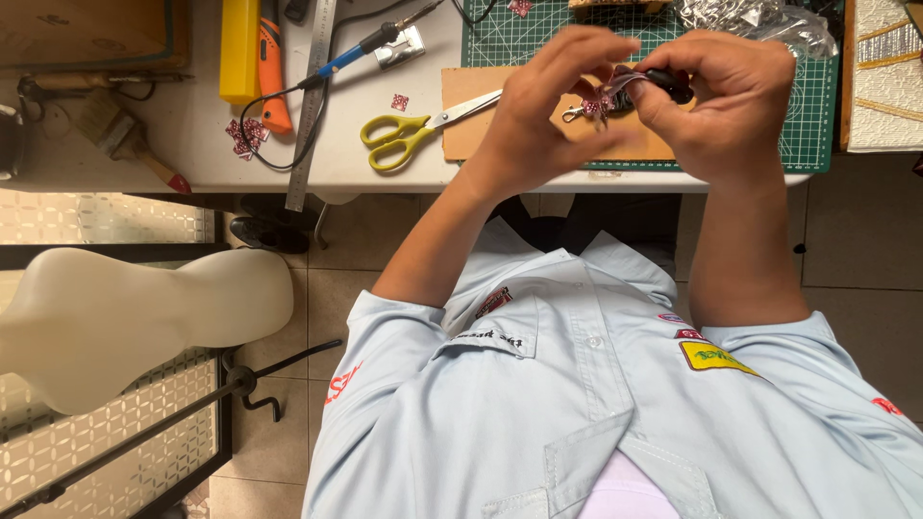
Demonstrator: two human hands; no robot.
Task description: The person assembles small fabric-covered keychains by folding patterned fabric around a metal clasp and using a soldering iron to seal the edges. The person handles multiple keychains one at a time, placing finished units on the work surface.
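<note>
Your left hand (pixel 538 111) and right hand (pixel 726 96) meet above the brown board (pixel 461 106), and between them sits a small charm (pixel 601 104) of red patterned pieces with a metal clasp (pixel 574 113) hanging off its left end. Your left fingertips are pinched together on the charm; your right fingers are closed on a small black tool (pixel 668 82) whose tip reaches the charm's top. Judging from this, the work is a fine joining or trimming, so keep the left pinch close to the point being worked, steady your wrists over the table (pixel 192 135) edge, and let the clasp dangle free so it doesn't twist the piece. The charm looks thin and glossy, likely slippery, so hold with the pads rather than the nails. The green cutting mat (pixel 817 115) beneath is gridded and matte; the board is plain and stiff. Yellow-handled scissors (pixel 413 130) lie just left of the board, blades onto it, near a steel ruler (pixel 310 106), a blue-handled iron (pixel 361 48) and loose red scraps (pixel 245 135)
</note>
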